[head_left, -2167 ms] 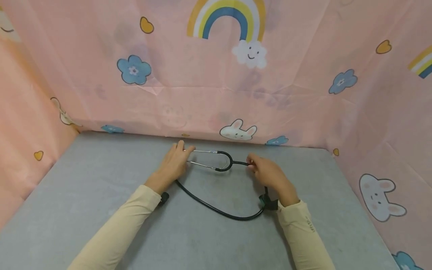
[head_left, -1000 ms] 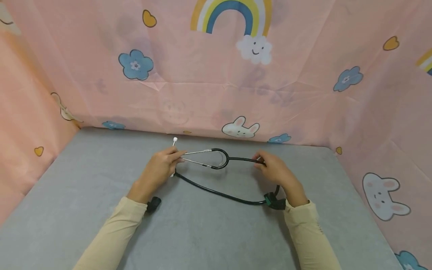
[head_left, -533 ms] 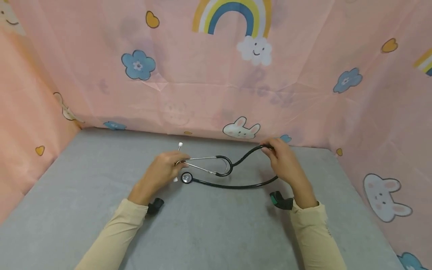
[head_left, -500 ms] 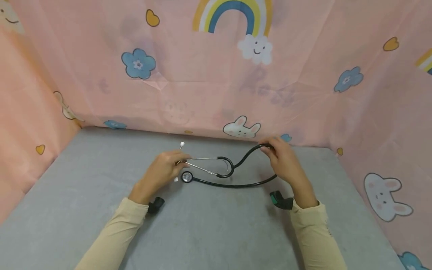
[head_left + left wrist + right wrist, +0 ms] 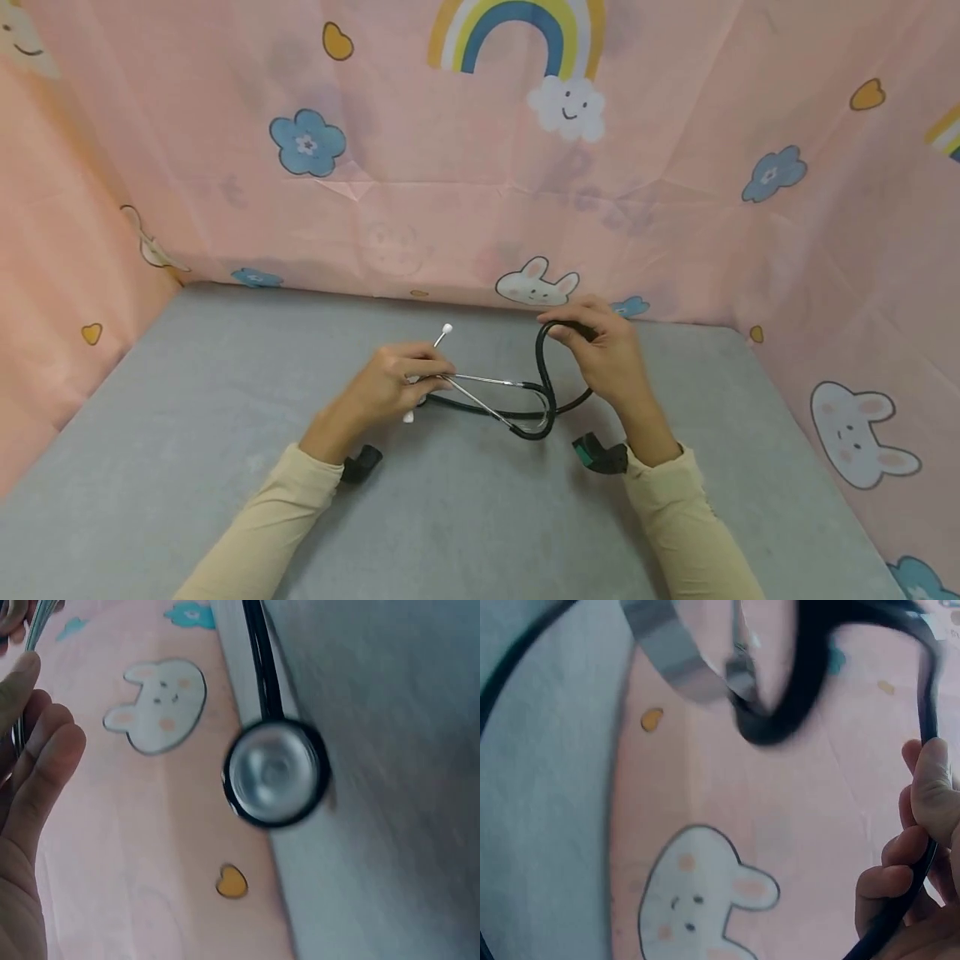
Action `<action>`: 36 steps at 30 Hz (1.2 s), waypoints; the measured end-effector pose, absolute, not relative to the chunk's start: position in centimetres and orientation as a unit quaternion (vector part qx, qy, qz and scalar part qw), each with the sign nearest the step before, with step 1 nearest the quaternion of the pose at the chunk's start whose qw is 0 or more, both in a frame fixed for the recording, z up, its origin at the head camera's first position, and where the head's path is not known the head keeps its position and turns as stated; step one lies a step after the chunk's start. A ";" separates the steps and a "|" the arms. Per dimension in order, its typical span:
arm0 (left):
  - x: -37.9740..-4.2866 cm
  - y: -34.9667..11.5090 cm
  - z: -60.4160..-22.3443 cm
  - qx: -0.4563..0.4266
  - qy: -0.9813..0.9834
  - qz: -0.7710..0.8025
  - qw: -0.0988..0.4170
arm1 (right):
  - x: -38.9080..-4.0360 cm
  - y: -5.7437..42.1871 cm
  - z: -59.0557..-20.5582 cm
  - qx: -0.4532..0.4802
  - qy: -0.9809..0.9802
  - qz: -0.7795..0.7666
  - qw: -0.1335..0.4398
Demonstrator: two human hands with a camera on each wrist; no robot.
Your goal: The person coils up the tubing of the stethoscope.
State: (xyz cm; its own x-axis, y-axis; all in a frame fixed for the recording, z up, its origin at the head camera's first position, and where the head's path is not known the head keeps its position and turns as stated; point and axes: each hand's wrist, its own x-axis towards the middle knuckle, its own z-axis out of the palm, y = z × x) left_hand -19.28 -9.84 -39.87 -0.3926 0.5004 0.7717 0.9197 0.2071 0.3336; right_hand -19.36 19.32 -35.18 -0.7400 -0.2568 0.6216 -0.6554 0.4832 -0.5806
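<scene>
A stethoscope with black tubing (image 5: 542, 354) and metal ear tubes (image 5: 480, 398) spans both hands over the table. My left hand (image 5: 401, 379) pinches the ear tubes near the white eartips (image 5: 447, 328), which stick out on either side of it. My right hand (image 5: 603, 342) grips the black tubing, bent into a raised loop, between thumb and fingers; the right wrist view shows the tubing (image 5: 928, 712) running through those fingers. The round chest piece (image 5: 274, 772) shows its silver face in the left wrist view. In the head view it is mostly hidden behind the left hand.
Beneath the hands is a grey table (image 5: 450, 517). A pink printed cloth (image 5: 420, 208) hangs along its back and sides. Black wrist-camera mounts (image 5: 600, 454) sit under both wrists, low over the tabletop.
My left hand has shifted right with the ear tubes. My right hand has moved up, then slightly left, raising the tubing into a loop. The yoke has dropped lower and swung right.
</scene>
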 end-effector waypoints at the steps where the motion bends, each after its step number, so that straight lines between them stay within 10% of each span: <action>1: -19.1 -9.6 -39.8 -0.489 -0.729 -0.402 0.261 | -19.3 18.9 -35.2 0.270 -0.827 0.437 0.228; 25: -17.6 -7.1 -39.4 -0.516 -0.648 -0.522 0.203 | -18.7 15.0 -36.4 0.220 -0.803 0.543 0.106; 36: -17.4 -6.6 -38.7 -0.525 -0.585 -0.527 0.323 | -17.0 12.0 -36.8 0.221 -0.785 0.571 0.098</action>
State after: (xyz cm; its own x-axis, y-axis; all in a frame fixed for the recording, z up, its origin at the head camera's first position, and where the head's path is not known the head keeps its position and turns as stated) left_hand -17.44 -6.64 -38.73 -0.2404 0.2737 0.9313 0.9547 -0.1066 0.2778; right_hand -16.96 11.99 -36.85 -0.8829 -0.2355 0.4062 -0.4589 0.2500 -0.8526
